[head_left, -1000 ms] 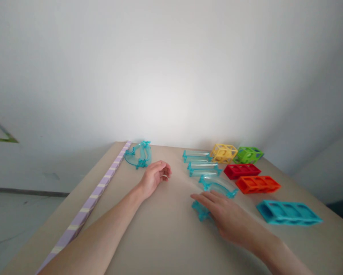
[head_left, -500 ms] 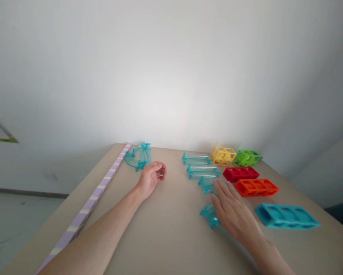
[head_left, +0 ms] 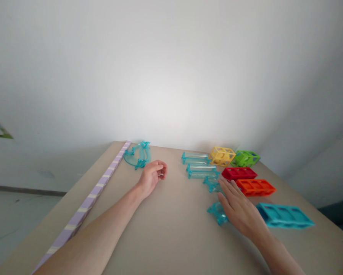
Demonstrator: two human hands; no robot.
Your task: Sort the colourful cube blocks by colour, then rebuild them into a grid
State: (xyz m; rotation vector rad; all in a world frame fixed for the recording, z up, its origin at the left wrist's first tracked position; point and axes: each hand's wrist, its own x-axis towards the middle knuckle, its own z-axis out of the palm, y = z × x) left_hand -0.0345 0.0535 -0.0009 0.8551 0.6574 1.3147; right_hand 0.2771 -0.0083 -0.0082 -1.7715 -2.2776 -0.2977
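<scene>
My left hand rests on the table in a loose curl, with nothing in its fingers. Just behind it lies a ring-like group of curved translucent blue track pieces. My right hand is laid flat, fingers stretched out, over a curved translucent blue track piece. One end of that piece sticks out beside the thumb and another end near the fingertips; its middle is hidden under the palm. Straight translucent blue track pieces lie side by side just beyond the right fingertips.
Right of my right hand are a teal block frame, an orange one and a red one. Yellow and green frames stand by the wall. A lilac striped strip runs along the table's left edge.
My right hand has slid a little to the right, and the curved track piece under it has shifted right with it. My left hand has stayed almost still.
</scene>
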